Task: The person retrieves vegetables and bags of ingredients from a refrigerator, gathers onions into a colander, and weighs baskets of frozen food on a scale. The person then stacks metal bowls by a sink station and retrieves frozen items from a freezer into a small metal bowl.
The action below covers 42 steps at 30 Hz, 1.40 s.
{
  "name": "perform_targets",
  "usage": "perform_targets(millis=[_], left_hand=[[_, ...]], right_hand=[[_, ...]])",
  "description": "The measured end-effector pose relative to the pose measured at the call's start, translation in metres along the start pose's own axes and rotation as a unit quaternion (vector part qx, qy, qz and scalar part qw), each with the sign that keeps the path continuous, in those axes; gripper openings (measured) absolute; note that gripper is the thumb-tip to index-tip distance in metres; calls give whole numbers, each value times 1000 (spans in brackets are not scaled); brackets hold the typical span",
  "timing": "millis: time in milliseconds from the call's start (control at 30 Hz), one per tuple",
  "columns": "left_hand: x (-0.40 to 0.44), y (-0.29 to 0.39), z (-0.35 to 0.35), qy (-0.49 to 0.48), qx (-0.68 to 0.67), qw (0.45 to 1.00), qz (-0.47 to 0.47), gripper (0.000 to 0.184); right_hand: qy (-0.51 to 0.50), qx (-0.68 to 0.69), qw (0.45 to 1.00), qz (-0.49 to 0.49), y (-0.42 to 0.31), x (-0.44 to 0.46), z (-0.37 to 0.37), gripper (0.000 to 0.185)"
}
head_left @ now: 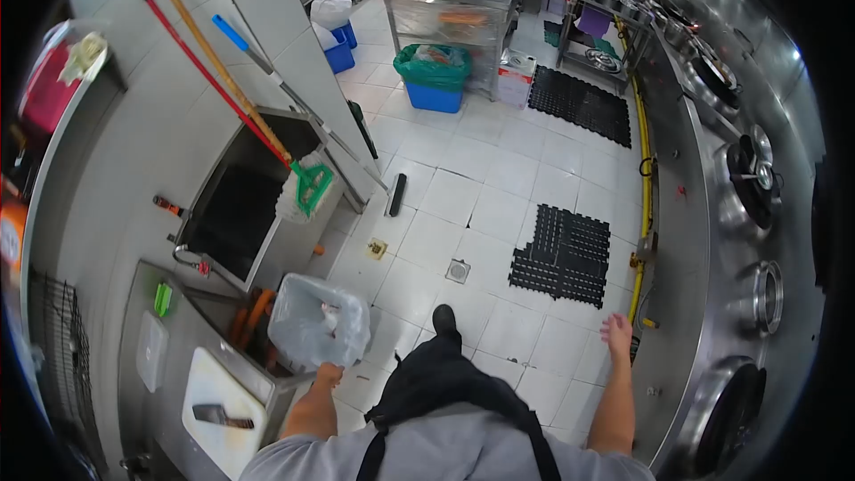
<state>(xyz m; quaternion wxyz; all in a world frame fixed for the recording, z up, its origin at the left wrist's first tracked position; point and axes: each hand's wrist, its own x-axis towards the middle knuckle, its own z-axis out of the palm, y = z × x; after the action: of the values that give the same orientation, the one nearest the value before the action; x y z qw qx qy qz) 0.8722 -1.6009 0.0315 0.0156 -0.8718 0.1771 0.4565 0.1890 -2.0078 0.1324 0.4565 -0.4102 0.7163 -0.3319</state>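
The bin (287,330) stands on the floor with its liner (352,325) folded out over the rim, likely so that the bag cannot slip down inside; something pale (330,316) lies in it (too small to make out). The left hand (329,375) is at the bin's near edge, its fingers curled inward; I cannot tell whether they pinch the liner or merely rest just beside it. The right hand (616,335) hangs well apart from the bin, on the side toward the stove (672,321), its fingers loosely spread and holding nothing, perhaps for balance, since one boot (443,319) is set forward to the right of the bin. Left of and nearer than the bin, the worktop (134,321) carries a board (223,379) with a cleaver (214,413) laid flat, presumably the steadiest way to leave a blade; with the bin so near, scraps would have a short way to go. Beyond the bin, a mop (310,189) leans head down across the sink (232,214), probably to drip there rather than on the tiles. Well right of the bin lies a black mat (561,258), seemingly for grip underfoot, and between the two a drain (458,271) is set into the floor.
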Motion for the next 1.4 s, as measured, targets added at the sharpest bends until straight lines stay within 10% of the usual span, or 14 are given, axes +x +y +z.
perform_targets(millis=[167, 300, 367, 433, 633, 700, 767, 867, 1033, 1167, 1400], left_hand=[[61, 127, -64, 27, -143, 979, -140, 40], [149, 278, -124, 90, -103, 981, 135, 40], [217, 357, -155, 133, -64, 964, 221, 39], [190, 460, -218, 123, -172, 947, 241, 41], [224, 576, -295, 126, -312, 920, 201, 39], [230, 584, -310, 128, -331, 918, 178, 37], [251, 590, -330, 102, -404, 904, 96, 35], [291, 602, -362, 122, -399, 908, 44, 34], [404, 675, -451, 121, -446, 885, 51, 34], [512, 765, -547, 140, -261, 935, 194, 43], [628, 890, -741, 140, -344, 903, 218, 45]], right_hand=[[-162, -187, 968, 50, -27, 70, 78, 22], [-210, -259, 922, 196, 38, 105, 83, 26], [-224, -215, 826, 471, 59, 153, 73, 36], [-194, -279, 814, 471, 17, 184, 89, 36], [-81, -226, 950, 201, -217, 457, 280, 20], [-207, -448, 829, -264, -212, 622, 363, 18], [-198, -175, 964, -38, -390, 620, 473, 23], [-242, -129, 951, -142, -543, 627, 600, 28], [-302, -267, 869, -289, -584, 687, 743, 36], [-400, -289, 865, -90, -634, 663, 773, 32], [-385, -209, 899, -11, -720, 687, 891, 32]])
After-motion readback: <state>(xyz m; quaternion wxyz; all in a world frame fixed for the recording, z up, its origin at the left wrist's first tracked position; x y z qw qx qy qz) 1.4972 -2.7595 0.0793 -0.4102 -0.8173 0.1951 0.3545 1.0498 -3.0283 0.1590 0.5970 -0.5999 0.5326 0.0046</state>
